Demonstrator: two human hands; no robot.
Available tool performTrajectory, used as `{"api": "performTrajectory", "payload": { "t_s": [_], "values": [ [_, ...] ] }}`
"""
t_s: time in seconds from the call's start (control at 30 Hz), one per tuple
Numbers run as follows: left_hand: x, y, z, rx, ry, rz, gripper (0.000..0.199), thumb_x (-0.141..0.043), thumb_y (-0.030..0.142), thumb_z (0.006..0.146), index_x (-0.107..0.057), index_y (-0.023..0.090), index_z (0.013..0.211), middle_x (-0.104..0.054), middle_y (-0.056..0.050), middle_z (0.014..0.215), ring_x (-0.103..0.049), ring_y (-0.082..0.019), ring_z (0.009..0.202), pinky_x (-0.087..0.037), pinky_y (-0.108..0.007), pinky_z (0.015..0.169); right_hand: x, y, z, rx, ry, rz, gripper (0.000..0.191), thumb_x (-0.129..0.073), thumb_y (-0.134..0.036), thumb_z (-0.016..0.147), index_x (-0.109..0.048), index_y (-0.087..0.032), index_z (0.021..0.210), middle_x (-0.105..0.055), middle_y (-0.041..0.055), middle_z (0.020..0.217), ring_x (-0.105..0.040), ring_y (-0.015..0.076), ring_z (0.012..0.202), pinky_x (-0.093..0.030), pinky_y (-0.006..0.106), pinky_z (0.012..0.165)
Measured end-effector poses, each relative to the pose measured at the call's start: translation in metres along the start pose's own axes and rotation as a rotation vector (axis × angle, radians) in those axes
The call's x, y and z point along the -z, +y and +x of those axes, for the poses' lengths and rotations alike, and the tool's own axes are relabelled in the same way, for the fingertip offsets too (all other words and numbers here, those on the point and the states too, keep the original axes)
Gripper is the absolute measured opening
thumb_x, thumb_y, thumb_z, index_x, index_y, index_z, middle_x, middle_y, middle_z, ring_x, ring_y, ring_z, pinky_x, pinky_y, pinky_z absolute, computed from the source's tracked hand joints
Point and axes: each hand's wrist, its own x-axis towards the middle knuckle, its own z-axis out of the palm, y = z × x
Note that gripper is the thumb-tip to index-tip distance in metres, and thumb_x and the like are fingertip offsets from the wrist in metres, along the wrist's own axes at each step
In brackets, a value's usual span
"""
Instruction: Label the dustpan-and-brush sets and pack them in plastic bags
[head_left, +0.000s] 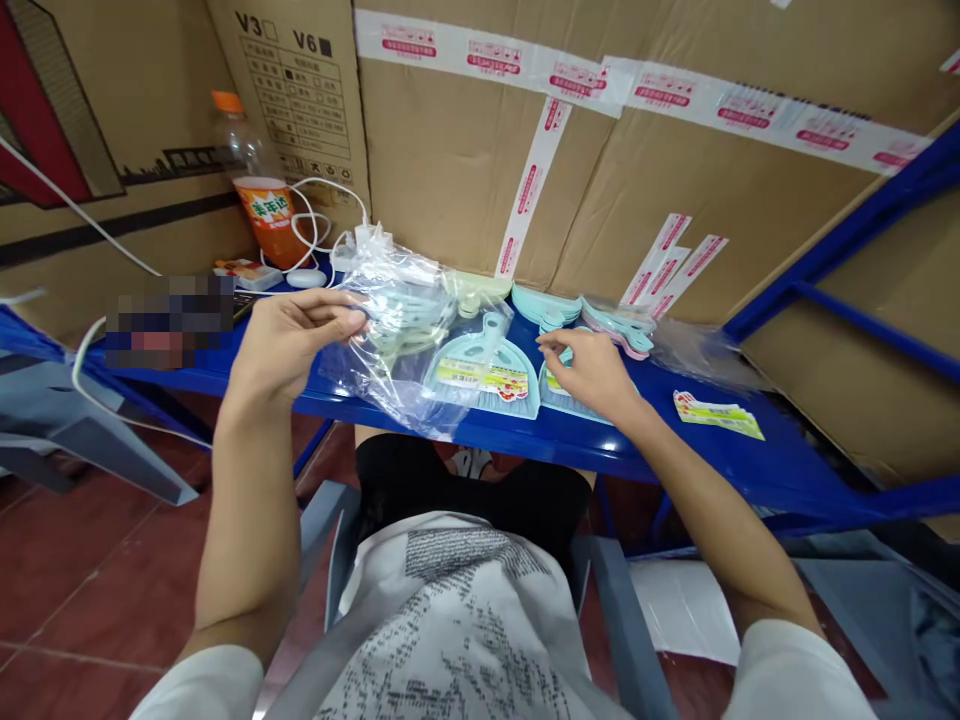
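My left hand (307, 330) pinches the edge of a clear plastic bag (405, 395), which spreads over a stack of pale blue and green dustpans (409, 310). Right of the bag lies a light blue dustpan (517, 362) with a brush and a yellow-green label card (484, 379), partly under the plastic. My right hand (589, 370) is over a second light blue dustpan (581, 402) with a label; its thumb and fingers are bent close together, and whatever they hold, if anything, is too small to make out.
Behind are more dustpans (546, 303), with a pink and blue pile (619, 322) beside them. Loose label cards (718, 414) and clear bags (697, 350) lie right. An orange drink bottle (266, 200), white cables and a cardboard wall (450, 150) border the blue shelf (637, 450).
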Motion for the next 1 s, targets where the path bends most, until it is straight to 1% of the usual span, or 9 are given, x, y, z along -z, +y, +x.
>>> {"api": "performTrajectory", "payload": {
  "t_s": [0.07, 0.2, 0.37, 0.4, 0.47, 0.6, 0.73, 0.87, 1.0],
  "values": [
    [0.004, -0.005, 0.004, 0.029, 0.001, 0.003, 0.042, -0.105, 0.048, 0.068, -0.084, 0.021, 0.091, -0.079, -0.002, 0.072, -0.068, -0.018, 0.063, -0.056, -0.037, 0.057, 0.0, -0.007, 0.003, -0.058, 0.015, 0.1, 0.025, -0.063, -0.018, 0.094, -0.085, -0.018, 0.106, -0.085, 0.0078, 0.095, -0.079, 0.0246, 0.084, -0.06, 0.037, 0.078],
    [-0.001, -0.005, 0.004, 0.109, 0.01, -0.03, 0.055, -0.107, 0.055, 0.062, -0.077, 0.02, 0.091, -0.081, -0.001, 0.073, -0.068, -0.017, 0.06, -0.057, -0.036, 0.06, 0.006, -0.048, -0.01, -0.019, 0.061, 0.433, 0.021, -0.065, -0.027, 0.1, -0.08, -0.02, 0.111, -0.083, 0.0045, 0.096, -0.076, 0.0182, 0.079, -0.059, 0.028, 0.065],
    [-0.016, 0.004, -0.004, 0.11, -0.026, -0.053, 0.051, -0.106, 0.053, 0.066, -0.069, 0.022, 0.085, -0.082, 0.0, 0.073, -0.072, -0.019, 0.063, -0.06, -0.037, 0.064, 0.01, -0.091, -0.037, 0.221, 0.564, 0.428, 0.021, -0.061, -0.022, 0.101, -0.079, -0.028, 0.093, -0.08, 0.0057, 0.089, -0.076, 0.0228, 0.079, -0.065, 0.039, 0.07],
    [-0.018, 0.006, -0.006, 0.1, -0.036, -0.048, 0.049, -0.105, 0.052, 0.068, -0.07, 0.022, 0.085, -0.082, -0.001, 0.072, -0.073, -0.019, 0.064, -0.06, -0.037, 0.064, 0.01, -0.095, -0.04, 0.241, 0.593, 0.464, 0.023, -0.06, -0.021, 0.102, -0.08, -0.029, 0.094, -0.081, 0.0061, 0.091, -0.078, 0.0237, 0.081, -0.067, 0.042, 0.073],
    [-0.024, 0.01, -0.009, 0.079, -0.039, -0.049, 0.047, -0.104, 0.05, 0.069, -0.071, 0.022, 0.086, -0.081, -0.001, 0.07, -0.072, -0.019, 0.062, -0.058, -0.035, 0.061, 0.009, -0.101, -0.044, 0.16, 0.463, 0.634, 0.024, -0.058, -0.023, 0.105, -0.081, -0.027, 0.108, -0.084, 0.0078, 0.104, -0.082, 0.0245, 0.091, -0.07, 0.043, 0.081],
    [-0.038, 0.019, -0.018, 0.057, -0.039, -0.096, 0.041, -0.101, 0.048, 0.073, -0.071, 0.023, 0.085, -0.081, -0.003, 0.071, -0.073, -0.021, 0.061, -0.056, -0.033, 0.057, 0.003, -0.1, -0.038, -0.167, 0.029, 1.069, 0.034, -0.072, -0.034, 0.101, -0.075, -0.019, 0.132, -0.082, 0.0142, 0.126, -0.082, 0.0276, 0.112, -0.07, 0.046, 0.098],
    [-0.054, 0.025, -0.027, 0.072, -0.153, -0.089, 0.037, -0.097, 0.045, 0.08, -0.069, 0.024, 0.089, -0.079, -0.003, 0.07, -0.076, -0.022, 0.063, -0.057, -0.033, 0.058, -0.002, -0.099, -0.029, -0.241, -0.284, 1.443, 0.053, -0.082, -0.038, 0.093, -0.068, -0.021, 0.141, -0.079, 0.0176, 0.136, -0.077, 0.0332, 0.127, -0.062, 0.056, 0.112],
    [-0.066, 0.027, -0.032, -0.039, -0.198, 0.053, 0.033, -0.093, 0.048, 0.083, -0.074, 0.022, 0.085, -0.079, -0.006, 0.08, -0.075, -0.022, 0.075, -0.057, -0.032, 0.063, -0.006, -0.105, -0.026, -0.208, -0.395, 1.55, 0.069, -0.082, -0.039, 0.091, -0.059, -0.025, 0.154, -0.072, 0.0176, 0.148, -0.076, 0.0346, 0.128, -0.065, 0.056, 0.106],
    [-0.073, 0.031, -0.037, -0.222, -0.101, 0.254, 0.022, -0.096, 0.044, 0.08, -0.086, 0.026, 0.088, -0.075, -0.006, 0.096, -0.068, -0.022, 0.087, -0.057, -0.036, 0.074, -0.013, -0.105, -0.022, -0.205, -0.396, 1.49, 0.082, -0.075, -0.046, 0.093, -0.042, -0.033, 0.168, -0.062, 0.0152, 0.161, -0.082, 0.0309, 0.11, -0.071, 0.048, 0.089]
  ]
}}
